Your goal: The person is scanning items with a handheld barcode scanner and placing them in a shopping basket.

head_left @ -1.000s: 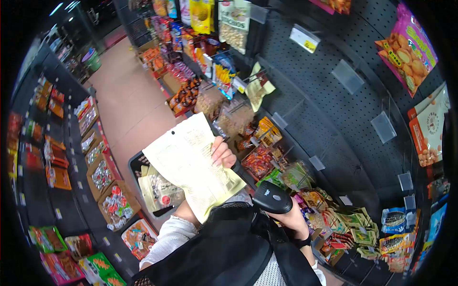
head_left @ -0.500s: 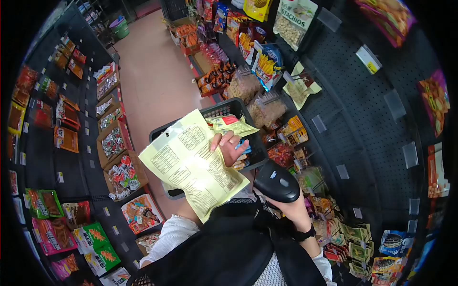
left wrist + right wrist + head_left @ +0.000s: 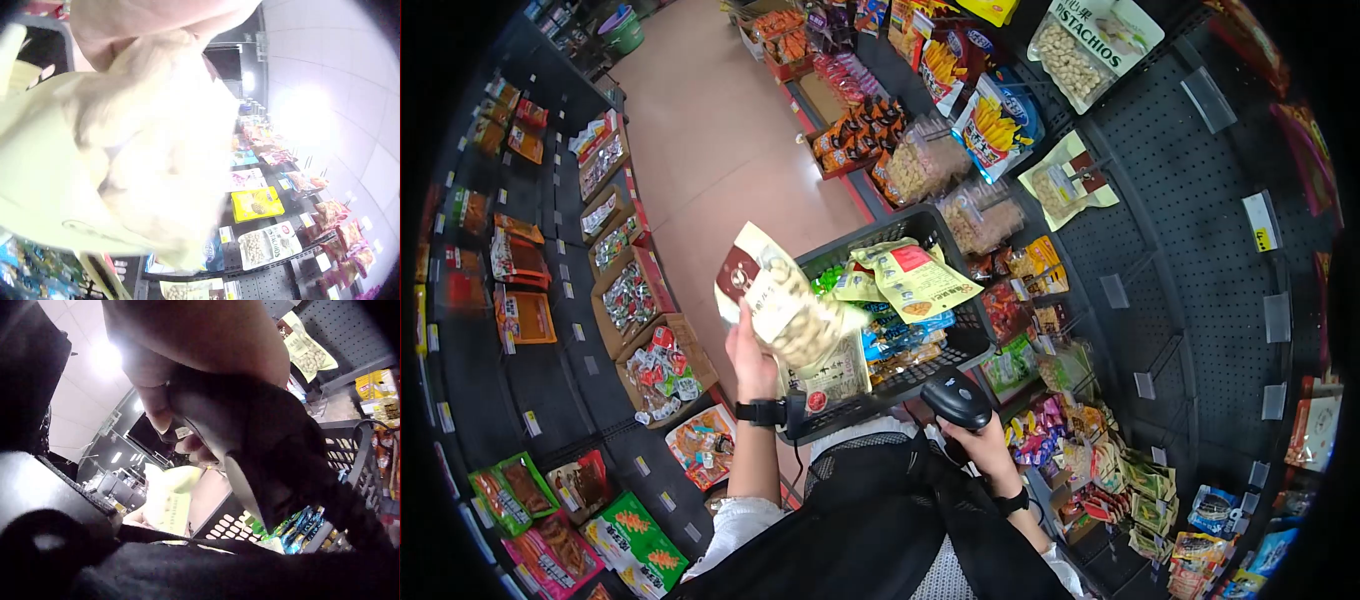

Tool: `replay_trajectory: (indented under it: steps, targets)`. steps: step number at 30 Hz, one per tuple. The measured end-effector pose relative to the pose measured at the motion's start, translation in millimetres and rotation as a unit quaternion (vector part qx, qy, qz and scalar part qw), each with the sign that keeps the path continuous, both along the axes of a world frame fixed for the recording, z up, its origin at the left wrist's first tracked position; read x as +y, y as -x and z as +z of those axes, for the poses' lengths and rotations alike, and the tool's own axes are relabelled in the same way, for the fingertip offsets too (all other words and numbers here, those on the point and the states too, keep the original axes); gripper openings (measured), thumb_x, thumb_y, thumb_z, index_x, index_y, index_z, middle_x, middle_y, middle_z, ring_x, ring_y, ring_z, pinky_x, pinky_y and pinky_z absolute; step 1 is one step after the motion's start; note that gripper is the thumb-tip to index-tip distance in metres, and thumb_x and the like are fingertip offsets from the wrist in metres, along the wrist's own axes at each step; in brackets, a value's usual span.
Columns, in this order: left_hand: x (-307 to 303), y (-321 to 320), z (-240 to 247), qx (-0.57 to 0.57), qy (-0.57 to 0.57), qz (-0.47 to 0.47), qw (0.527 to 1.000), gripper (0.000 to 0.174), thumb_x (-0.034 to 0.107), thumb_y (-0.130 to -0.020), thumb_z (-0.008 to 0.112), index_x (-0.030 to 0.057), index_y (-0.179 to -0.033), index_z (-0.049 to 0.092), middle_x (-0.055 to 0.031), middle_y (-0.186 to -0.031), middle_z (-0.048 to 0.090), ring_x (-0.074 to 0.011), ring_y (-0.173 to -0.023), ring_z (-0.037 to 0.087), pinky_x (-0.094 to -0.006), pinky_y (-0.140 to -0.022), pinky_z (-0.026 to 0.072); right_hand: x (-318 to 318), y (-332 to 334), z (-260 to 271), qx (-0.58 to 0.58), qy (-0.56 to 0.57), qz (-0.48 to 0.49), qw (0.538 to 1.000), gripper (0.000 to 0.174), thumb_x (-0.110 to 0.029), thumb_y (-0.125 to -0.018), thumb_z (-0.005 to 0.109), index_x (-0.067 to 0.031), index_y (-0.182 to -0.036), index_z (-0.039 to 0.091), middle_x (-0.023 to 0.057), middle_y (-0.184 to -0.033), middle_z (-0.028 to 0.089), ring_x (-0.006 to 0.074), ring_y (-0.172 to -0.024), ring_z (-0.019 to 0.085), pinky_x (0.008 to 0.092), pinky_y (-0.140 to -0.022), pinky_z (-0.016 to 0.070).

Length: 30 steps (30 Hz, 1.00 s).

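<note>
In the head view the left hand (image 3: pixel 752 358) grips a pale yellow bag of nuts (image 3: pixel 792 312), its clear front turned up, over the left side of a black basket (image 3: pixel 820 262). That bag fills much of the left wrist view (image 3: pixel 156 150), overexposed. The right hand (image 3: pixel 988 445) holds a black handheld scanner (image 3: pixel 957 398) by its handle, just beyond the basket's near right corner. Inside the basket lie yellow bags (image 3: pixel 915 280), blue packs (image 3: pixel 900 335) and green packs. The right wrist view shows the right hand (image 3: pixel 200 344) curled round the dark scanner (image 3: pixel 231 425).
Shelves with boxed snacks (image 3: pixel 662 370) run along the left. On the right, a pegboard rack (image 3: pixel 1190 230) holds hanging bags, among them pistachios (image 3: pixel 1090 50) and fries packs (image 3: pixel 997 125). The aisle floor (image 3: pixel 710 150) stretches ahead, with a green bucket (image 3: pixel 622 32) far back.
The left hand has moved left and turned the bag from its printed back to its clear front. More of the basket's contents show. The scanner has shifted slightly left and down; the view has shifted too.
</note>
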<state>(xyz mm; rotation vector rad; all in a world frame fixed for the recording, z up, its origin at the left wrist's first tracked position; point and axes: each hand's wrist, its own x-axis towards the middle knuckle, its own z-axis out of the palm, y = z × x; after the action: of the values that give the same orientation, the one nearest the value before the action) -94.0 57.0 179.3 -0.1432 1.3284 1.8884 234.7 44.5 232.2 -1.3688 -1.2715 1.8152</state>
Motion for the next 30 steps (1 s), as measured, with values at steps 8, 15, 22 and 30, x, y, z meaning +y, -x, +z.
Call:
replay_trajectory:
  steps: [8,15,22,30]
  targets:
    - [-8.1,-16.4,-88.4,0.088,-0.053,0.028,0.994,0.023,0.013,-0.088,0.054,-0.0006,-0.107,0.055,-0.0069,-0.104,0.061,-0.0137,-0.091,0.058,-0.0271,-0.080,0.0442,8.6,7.6,-18.4,-0.054,0.008,0.013,0.998,0.034,-0.001,-0.073,0.069,-0.0010,-0.105,0.056,0.0015,-0.090,0.063,0.0076,-0.080,0.057,0.0245,-0.072,0.0469]
    - [-1.9,-8.1,-88.5,0.072,-0.070,-0.013,0.995,0.020,0.013,-0.085,0.058,0.0035,-0.103,0.055,-0.0053,-0.101,0.061,-0.0131,-0.089,0.057,-0.0273,-0.080,0.0442,7.5,2.7,-24.7,-0.036,0.013,-0.007,0.999,0.038,0.003,-0.070,0.069,0.0002,-0.106,0.055,0.0035,-0.096,0.062,0.0101,-0.087,0.057,0.0267,-0.080,0.0460]
    - [31.2,-12.7,-62.8,-0.029,-0.154,-0.005,0.988,0.018,0.012,-0.079,0.053,0.0042,-0.095,0.054,-0.0034,-0.093,0.058,-0.0141,-0.087,0.055,-0.0289,-0.079,0.0431,3.6,-29.3,-32.5,-0.022,0.025,-0.040,0.999,0.038,-0.012,-0.075,0.070,-0.0021,-0.108,0.056,0.0052,-0.100,0.062,0.0123,-0.091,0.056,0.0282,-0.082,0.0448]
    - [58.8,-57.9,-51.6,0.421,0.286,0.177,0.842,0.063,-0.007,-0.073,0.049,-0.0063,-0.132,0.026,-0.0211,-0.132,0.035,-0.0276,-0.122,0.034,-0.0372,-0.102,0.0268,19.6,-96.2,-54.4,0.017,-0.017,-0.061,0.998,0.041,-0.013,-0.073,0.072,0.0004,-0.107,0.054,0.0060,-0.099,0.062,0.0111,-0.090,0.055,0.0271,-0.081,0.0446]
